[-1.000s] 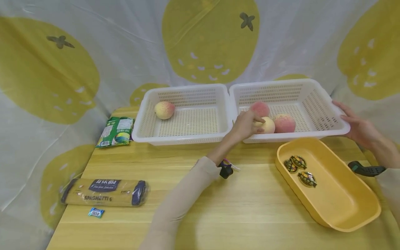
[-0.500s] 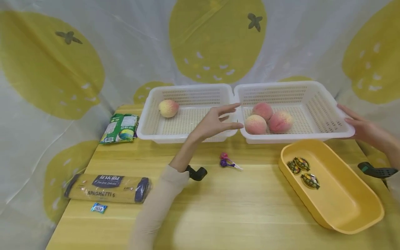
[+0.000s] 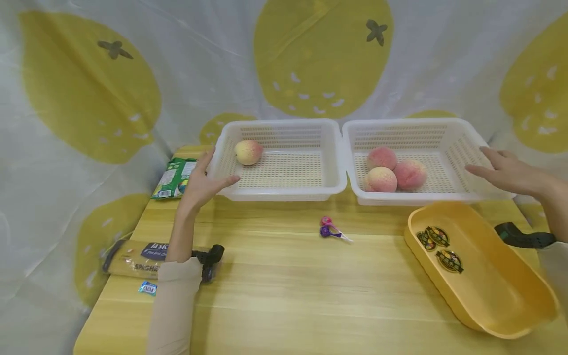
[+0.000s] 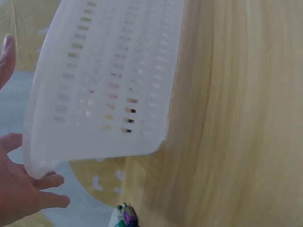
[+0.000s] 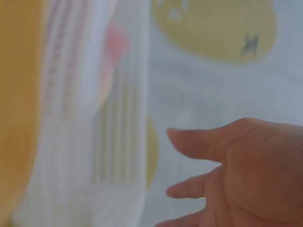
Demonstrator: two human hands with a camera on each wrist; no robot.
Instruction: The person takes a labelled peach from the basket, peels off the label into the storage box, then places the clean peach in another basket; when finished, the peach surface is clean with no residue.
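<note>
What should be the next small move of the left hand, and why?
Probably the left hand should close its fingers on the rim of the left basket. It is open at the basket's left front corner. The right hand is open over the right end of the right basket.

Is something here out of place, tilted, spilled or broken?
Nothing is spilled or broken. Only the yellow tray looks askew: it lies at an angle to the table edge, unlike the two white baskets, which stand straight, side by side.
</note>
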